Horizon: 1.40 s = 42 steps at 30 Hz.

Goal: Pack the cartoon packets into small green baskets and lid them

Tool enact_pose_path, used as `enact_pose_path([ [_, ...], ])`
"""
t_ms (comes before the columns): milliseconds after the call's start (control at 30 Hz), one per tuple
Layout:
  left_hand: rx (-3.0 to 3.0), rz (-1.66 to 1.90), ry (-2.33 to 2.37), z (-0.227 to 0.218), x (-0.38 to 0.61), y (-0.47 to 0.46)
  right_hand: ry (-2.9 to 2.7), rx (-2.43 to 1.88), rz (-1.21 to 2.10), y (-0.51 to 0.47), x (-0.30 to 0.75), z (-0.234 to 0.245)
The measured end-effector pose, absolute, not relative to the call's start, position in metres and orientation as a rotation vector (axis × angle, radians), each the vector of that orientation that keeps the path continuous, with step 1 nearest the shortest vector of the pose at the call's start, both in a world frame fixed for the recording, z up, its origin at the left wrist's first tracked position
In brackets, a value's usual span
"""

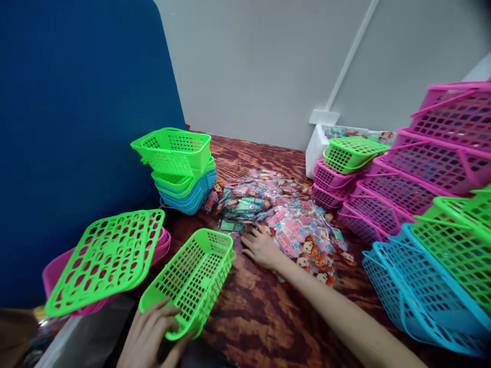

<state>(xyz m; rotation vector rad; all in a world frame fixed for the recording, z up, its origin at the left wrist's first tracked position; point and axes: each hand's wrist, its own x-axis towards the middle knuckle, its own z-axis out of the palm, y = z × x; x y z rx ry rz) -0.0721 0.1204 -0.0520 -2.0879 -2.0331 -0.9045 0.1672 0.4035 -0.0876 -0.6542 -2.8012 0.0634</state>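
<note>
Two bare hands, left hand, right hand, long bare right arm, no sleeves, no rings, short nails

A dark wood-grain table meets a grey wall, beside a blue partition.

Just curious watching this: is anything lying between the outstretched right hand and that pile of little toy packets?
Nothing visible does. The right hand lies flat on the wooden table with its fingertips already at the near edge of the packet pile.

left hand: wrist cut off by bottom edge
packets: print blurred (near the right hand)
</note>
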Motion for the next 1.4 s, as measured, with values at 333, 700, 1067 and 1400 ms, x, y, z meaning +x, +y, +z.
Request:
enact_pose_path([
  [333,-2.009,-0.733,-2.032,-0.057,-0.072,0.194,-2.846,-0.829,0.187,0.361,0.217,-0.063],
  [700,-2.503,-1.061,-1.902,-0.048,0.046,0.203,-2.085,-1.586,0.196,0.396,0.319,-0.042],
  [1067,-2.318,-0.972,-2.429,-0.073,0.129,0.349,-2.145,-1.733,0.306,0.406,0.316,-0.063],
  [1400,-2.275,-1.04,-2.686,-0.088,0.107,0.3,-1.592,-1.519,0.901,0.373,0.342,-0.026],
])
